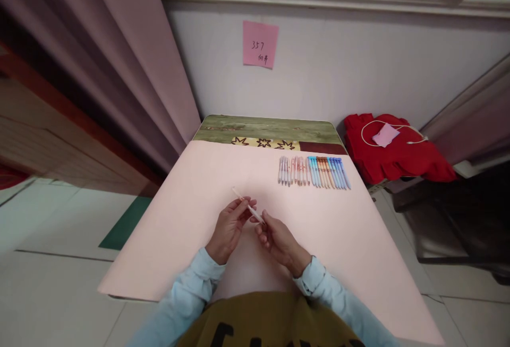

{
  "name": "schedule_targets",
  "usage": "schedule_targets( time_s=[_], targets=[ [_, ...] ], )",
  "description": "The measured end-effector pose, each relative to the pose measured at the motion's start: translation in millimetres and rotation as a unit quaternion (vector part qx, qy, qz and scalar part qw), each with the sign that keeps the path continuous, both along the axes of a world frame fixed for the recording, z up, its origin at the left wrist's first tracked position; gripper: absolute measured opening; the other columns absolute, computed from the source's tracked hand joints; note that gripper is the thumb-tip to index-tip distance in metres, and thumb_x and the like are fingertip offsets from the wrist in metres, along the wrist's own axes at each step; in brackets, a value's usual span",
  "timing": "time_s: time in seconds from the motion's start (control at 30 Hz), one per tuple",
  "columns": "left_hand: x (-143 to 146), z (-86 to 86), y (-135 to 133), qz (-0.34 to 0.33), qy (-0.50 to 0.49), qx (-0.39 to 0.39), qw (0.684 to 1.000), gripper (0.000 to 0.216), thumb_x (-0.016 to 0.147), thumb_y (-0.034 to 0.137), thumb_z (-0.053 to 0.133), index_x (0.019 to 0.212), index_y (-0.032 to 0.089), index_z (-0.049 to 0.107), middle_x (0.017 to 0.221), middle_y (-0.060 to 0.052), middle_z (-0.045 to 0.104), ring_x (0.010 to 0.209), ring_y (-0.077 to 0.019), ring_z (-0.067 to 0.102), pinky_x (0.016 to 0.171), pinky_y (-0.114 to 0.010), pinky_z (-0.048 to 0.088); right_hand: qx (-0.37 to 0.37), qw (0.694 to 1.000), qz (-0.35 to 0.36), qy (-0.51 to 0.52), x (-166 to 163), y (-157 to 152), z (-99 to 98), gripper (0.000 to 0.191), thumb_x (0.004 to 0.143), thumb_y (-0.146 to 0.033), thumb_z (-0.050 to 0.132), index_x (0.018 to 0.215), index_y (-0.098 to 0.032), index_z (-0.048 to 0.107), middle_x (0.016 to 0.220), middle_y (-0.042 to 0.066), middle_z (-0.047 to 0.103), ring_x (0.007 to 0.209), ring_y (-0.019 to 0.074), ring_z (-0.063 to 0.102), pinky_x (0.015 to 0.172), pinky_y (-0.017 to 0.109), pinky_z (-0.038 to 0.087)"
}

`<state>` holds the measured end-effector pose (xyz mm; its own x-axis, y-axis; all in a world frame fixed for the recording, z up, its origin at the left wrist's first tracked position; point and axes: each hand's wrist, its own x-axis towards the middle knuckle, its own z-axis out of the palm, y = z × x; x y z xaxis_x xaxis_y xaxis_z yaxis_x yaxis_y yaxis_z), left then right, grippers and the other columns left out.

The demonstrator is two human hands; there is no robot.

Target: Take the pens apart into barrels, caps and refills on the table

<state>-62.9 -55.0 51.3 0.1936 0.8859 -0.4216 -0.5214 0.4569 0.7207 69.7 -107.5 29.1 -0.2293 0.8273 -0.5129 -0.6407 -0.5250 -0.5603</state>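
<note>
Between my two hands, over the near middle of the pink-covered table (179, 219), is a slim white pen (255, 213), held at a slant. My left hand (231, 225) pinches its upper part, and the far tip sticks out beyond those fingers. Gripping its lower end is my right hand (279, 238), thumb laid along it. Whether the pen is in one piece or two I cannot tell. Further back on the right lies a row of several pens (314, 171), side by side, in clear, pinkish, light blue, brown and darker blue.
A green patterned strip (263, 129) shows at the table's back edge. A pink paper note (260, 44) is stuck to the wall. At the right, a red cloth (398, 155) carries a white cable and pink paper. A purple curtain (151, 49) hangs at the left.
</note>
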Motion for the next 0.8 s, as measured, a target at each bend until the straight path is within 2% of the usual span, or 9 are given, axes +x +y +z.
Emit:
schedule_targets(
  time_s=[0.07, 0.17, 0.43, 0.63, 0.7, 0.8],
  targets=[
    [-0.4, -0.6, -0.5, -0.002, 0.001, 0.003, 1.000, 0.028, 0.071, 0.026, 0.082, 0.092, 0.012, 0.071, 0.094, -0.009, 0.073, 0.080, -0.0153, 0.066, 0.077, -0.028, 0.053, -0.010, 1.000, 0.009, -0.016, -0.6, 0.1, -1.6, 0.052, 0.080, -0.063, 0.066, 0.089, -0.011, 0.067, 0.056, -0.004, 0.053, 0.040, 0.0040, 0.039, 0.037, 0.017, 0.022],
    [-0.9, -1.3, -0.3, 0.007, -0.001, -0.003, 1.000, 0.028, 0.070, 0.025, 0.083, 0.092, 0.012, 0.071, 0.093, -0.008, 0.073, 0.082, -0.0148, 0.066, 0.078, -0.027, 0.052, -0.015, 0.999, 0.010, -0.036, -0.2, -0.4, -3.4, 0.051, 0.078, -0.061, 0.069, 0.085, -0.011, 0.067, 0.055, -0.004, 0.053, 0.039, 0.0036, 0.038, 0.037, 0.017, 0.020],
    [0.5, -1.3, 0.7, 0.006, 0.007, 0.002, 1.000, 0.032, 0.069, 0.027, 0.084, 0.094, 0.012, 0.071, 0.094, -0.008, 0.074, 0.083, -0.0154, 0.067, 0.083, -0.029, 0.052, 0.023, 0.999, 0.003, -0.029, 1.4, -0.7, -1.7, 0.043, 0.072, -0.052, 0.078, 0.081, -0.011, 0.068, 0.060, -0.002, 0.057, 0.046, 0.0045, 0.043, 0.042, 0.018, 0.028],
    [1.5, -1.3, 3.3, 0.021, 0.002, 0.000, 1.000, 0.030, 0.069, 0.025, 0.083, 0.094, 0.013, 0.071, 0.094, -0.008, 0.074, 0.086, -0.0153, 0.068, 0.085, -0.028, 0.052, 0.045, 0.996, -0.056, -0.050, -0.1, -1.9, -0.2, 0.040, 0.059, -0.035, 0.089, 0.084, -0.016, 0.064, 0.064, -0.006, 0.056, 0.051, 0.0044, 0.043, 0.048, 0.018, 0.033],
    [1.7, -1.1, 4.1, 0.023, -0.004, 0.002, 1.000, 0.029, 0.070, 0.024, 0.082, 0.095, 0.013, 0.071, 0.094, -0.008, 0.073, 0.087, -0.0151, 0.068, 0.086, -0.028, 0.052, 0.045, 0.995, -0.074, -0.049, -0.6, -2.1, -0.7, 0.043, 0.061, -0.039, 0.089, 0.089, -0.017, 0.064, 0.067, -0.006, 0.056, 0.052, 0.0044, 0.045, 0.048, 0.017, 0.033],
    [2.8, -0.2, 3.6, 0.009, 0.000, 0.013, 1.000, 0.028, 0.072, 0.024, 0.081, 0.095, 0.012, 0.071, 0.095, -0.009, 0.073, 0.088, -0.0164, 0.068, 0.086, -0.029, 0.052, 0.007, 0.998, -0.051, -0.036, -0.1, -1.2, -1.5, 0.049, 0.073, -0.061, 0.074, 0.092, -0.016, 0.066, 0.067, -0.002, 0.060, 0.048, 0.0056, 0.047, 0.043, 0.019, 0.030]
  ],
)
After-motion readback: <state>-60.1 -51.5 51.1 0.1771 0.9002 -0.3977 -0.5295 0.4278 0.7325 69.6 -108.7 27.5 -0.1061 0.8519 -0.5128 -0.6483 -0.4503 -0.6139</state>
